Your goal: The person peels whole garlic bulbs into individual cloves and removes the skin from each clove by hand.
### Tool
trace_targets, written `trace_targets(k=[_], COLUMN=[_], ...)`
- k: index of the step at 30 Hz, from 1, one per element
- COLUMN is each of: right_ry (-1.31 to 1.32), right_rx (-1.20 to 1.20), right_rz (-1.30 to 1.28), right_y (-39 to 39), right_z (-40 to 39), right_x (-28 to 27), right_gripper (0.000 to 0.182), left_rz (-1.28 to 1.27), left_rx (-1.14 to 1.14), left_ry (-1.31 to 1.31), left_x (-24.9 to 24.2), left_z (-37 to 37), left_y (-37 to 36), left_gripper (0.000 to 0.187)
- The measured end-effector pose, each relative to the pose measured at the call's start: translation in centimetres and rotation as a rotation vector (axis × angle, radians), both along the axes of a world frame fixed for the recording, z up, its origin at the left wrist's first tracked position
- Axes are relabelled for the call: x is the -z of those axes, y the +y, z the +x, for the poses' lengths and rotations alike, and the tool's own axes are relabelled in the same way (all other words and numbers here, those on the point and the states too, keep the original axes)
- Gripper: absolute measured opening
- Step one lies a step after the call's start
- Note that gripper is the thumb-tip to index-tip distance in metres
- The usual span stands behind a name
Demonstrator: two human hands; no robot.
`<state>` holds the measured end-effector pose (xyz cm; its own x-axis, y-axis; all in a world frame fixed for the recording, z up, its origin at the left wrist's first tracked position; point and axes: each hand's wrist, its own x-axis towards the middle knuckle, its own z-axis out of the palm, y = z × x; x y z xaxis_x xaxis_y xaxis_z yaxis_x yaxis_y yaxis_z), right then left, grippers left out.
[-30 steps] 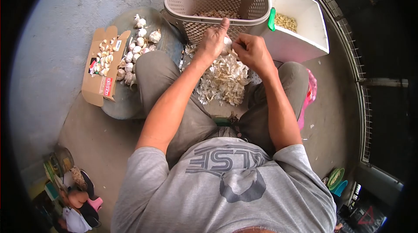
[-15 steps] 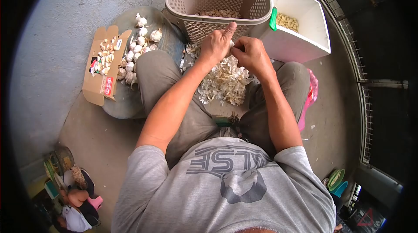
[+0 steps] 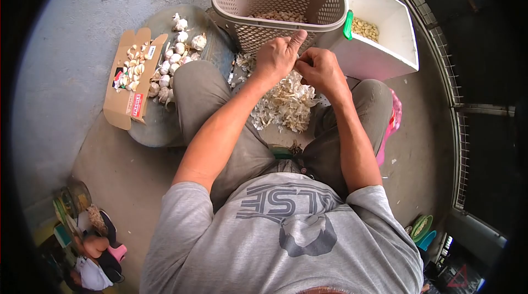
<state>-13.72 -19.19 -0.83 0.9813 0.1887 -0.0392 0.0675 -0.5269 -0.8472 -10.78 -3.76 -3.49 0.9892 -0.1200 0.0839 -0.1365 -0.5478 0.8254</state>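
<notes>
Above a heap of papery garlic skins point(image 3: 289, 104), my two hands meet fingertip to fingertip. My left hand point(image 3: 276, 58) is curled with its thumb raised, closed on what looks like a garlic clove, mostly covered by the fingers. My right hand point(image 3: 322, 71) pinches at the same small clove from the other side. To the left, whole garlic bulbs point(image 3: 175, 58) lie on a round grey surface point(image 3: 154, 139). An opened cardboard box point(image 3: 116, 108) there carries loose garlic cloves point(image 3: 132, 68).
A brown perforated basket point(image 3: 278, 23) with cloves inside stands just beyond my hands. Right of it is a white foam box point(image 3: 379, 55) holding pale peeled cloves point(image 3: 364, 29), with a green handle point(image 3: 348, 24) at its rim. Pink cloth point(image 3: 391, 118) lies by my right knee.
Both hands stay together over the skins, with small finger movements. The pale bit that showed between the fingertips is now mostly covered. The view has shifted slightly.
</notes>
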Motion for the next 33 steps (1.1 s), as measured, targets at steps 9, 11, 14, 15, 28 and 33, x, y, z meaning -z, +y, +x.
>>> trace_targets(k=[9,11,14,15,28,33], right_ry=[-0.249,-0.222,-0.086,-0.005,-0.284,-0.014], right_rx=[0.022,0.041,0.064,0.049,-0.024,-0.080], right_rz=[-0.229,-0.179,-0.036,0.011,-0.456,0.167], right_y=[0.7,0.3,-1.2,-1.9,-3.2,-1.9], right_z=[0.3,0.7,1.7,2.0,1.6,1.0], right_x=[1.3,1.2,1.3,1.1,1.5,0.6], right_gripper=[0.016,0.016,0.015,0.014,0.008,0.049], left_rz=[0.006,-0.093,-0.413,-0.485,-0.788,-0.820], left_rx=[-0.003,0.032,0.069,0.059,0.075,-0.031], left_ry=[0.084,0.116,0.267,0.290,0.494,0.378], left_x=[0.7,1.7,2.6,2.3,1.2,1.2], left_z=[0.3,1.1,1.5,1.5,1.2,1.3], left_y=[0.2,0.4,0.7,0.7,1.6,1.0], left_gripper=[0.094,0.093,0.092,0.089,0.072,0.069])
